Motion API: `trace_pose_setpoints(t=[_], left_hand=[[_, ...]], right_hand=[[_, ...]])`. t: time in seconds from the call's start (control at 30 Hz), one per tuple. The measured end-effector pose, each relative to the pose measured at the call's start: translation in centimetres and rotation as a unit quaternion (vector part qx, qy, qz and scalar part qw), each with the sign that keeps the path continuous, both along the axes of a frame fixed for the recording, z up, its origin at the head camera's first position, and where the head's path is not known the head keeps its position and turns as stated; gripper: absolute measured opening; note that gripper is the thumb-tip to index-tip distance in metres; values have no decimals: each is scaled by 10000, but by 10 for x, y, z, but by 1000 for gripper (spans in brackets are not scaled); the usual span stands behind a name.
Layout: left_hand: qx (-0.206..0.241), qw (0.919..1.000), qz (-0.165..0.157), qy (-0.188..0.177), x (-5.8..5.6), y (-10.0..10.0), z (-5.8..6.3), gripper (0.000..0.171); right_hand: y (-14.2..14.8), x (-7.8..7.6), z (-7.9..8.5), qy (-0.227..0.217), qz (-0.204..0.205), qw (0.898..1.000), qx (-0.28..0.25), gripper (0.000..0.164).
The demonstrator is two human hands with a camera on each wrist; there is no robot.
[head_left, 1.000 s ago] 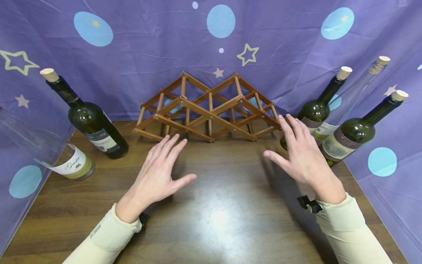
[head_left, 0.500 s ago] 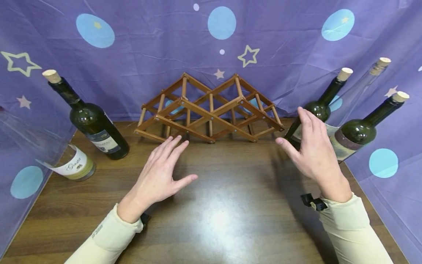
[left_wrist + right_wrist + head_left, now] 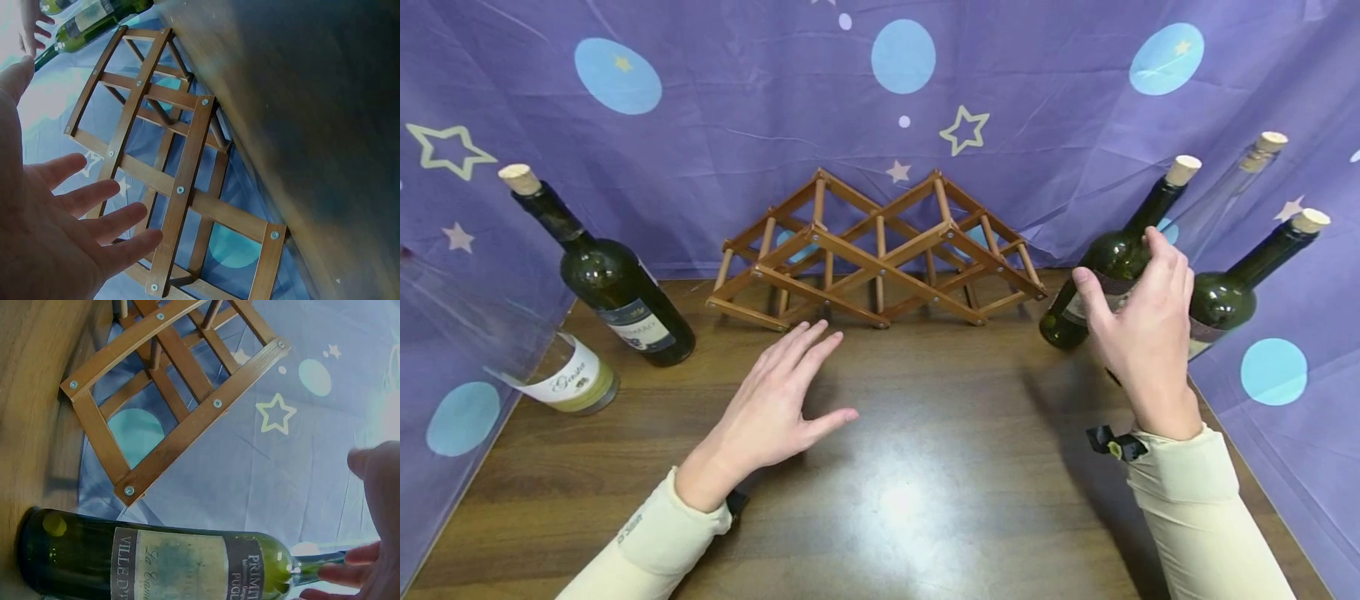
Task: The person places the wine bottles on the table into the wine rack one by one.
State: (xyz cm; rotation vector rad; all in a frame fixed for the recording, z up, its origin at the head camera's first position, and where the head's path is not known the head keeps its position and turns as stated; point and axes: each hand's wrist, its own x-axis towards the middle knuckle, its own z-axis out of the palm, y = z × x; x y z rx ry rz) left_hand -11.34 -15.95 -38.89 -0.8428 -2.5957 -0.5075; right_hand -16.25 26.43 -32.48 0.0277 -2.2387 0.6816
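A person in cream sleeves reaches over a wood-grain table point(image 3: 970, 433), seen from the head. The left hand point(image 3: 771, 408) hovers before a folding wooden wine rack point(image 3: 882, 268), fingers extended, thumb apart, holding nothing. The right hand point(image 3: 1146, 333) is at a corked green wine bottle point(image 3: 1108, 254) standing just right of the rack; its thumb is well apart from its slightly bent fingers, and I cannot tell whether they touch the glass.

The right wrist view adds what the hand partly covers from above — a pale label point(image 3: 181, 562) reading "PRIMIT…" on a dark band. The left wrist view alone shows the left palm, fingers spread. Only the head view takes in the far left: a corked green bottle point(image 3: 606, 275) with a blue-and-white label and, beside it, a clear bottle point(image 3: 568, 379) with a white one.
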Motion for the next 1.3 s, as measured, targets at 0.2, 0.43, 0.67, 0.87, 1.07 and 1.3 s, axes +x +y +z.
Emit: trace_pose_setpoints(t=[0.2, 0.43, 0.67, 0.87, 1.07, 1.3], left_hand=[[-29, 9999, -122, -98, 2, 2, -5, 94], [-104, 9996, -200, -187, 3, 5, -8, 93], [-92, 9994, -242, -220, 3, 6, -9, 92], [-111, 9993, -234, -257, 3, 6, -10, 92], [-103, 9994, -232, -236, 2, 6, -9, 91], [-92, 9994, -224, -244, 2, 5, -9, 91]], right_hand=[[5, -16, -3, -143, -351, 9986, -357, 77], [11, -35, -3, -346, -655, 9949, -689, 69], [17, -51, -1, -680, -891, 9866, -1183, 60], [21, -57, 1, -628, -994, 9839, -1347, 56], [22, -55, 4, -694, -1083, 9833, -1289, 56], [19, -47, 5, -656, -997, 9858, -1184, 53]])
